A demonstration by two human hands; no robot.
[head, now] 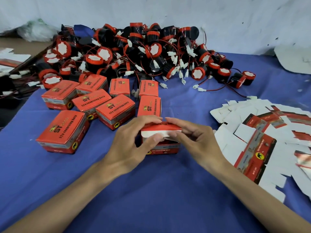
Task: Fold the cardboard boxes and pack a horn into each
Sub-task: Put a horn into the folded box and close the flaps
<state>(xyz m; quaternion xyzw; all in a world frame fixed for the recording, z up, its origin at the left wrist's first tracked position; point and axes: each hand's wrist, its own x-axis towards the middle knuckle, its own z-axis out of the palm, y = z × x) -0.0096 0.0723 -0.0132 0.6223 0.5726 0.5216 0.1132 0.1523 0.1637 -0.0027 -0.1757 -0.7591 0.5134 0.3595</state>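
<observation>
A blue cloth (151,190) covers the whole work surface, a little wrinkled and with small white specks on it. Behind it stands a pale wall (151,9), stained and with dark marks. At the upper left of the frame the cloth ends and a brown surface (25,44) shows, with a crumpled white bag (37,31) against the wall.

Along the top centre lies a big pile of horns (134,52) – black bodies, red rims, thin red and black wires with white plugs, all tangled together. In front of the pile, at the left centre, are the closed boxes (62,130), red and standing at different angles close to each other. At the right edge the flat cardboard blanks (252,145) are spread in a loose heap, most with the white side up.

In the middle of the frame the half-closed box (161,147) stands on the cloth. The left hand (133,145) and the right hand (193,138) both grip its lid flap (159,127) – fingers curled over the red top, the left thumb pressing on the white tuck edge. What is inside the box I cannot tell.
</observation>
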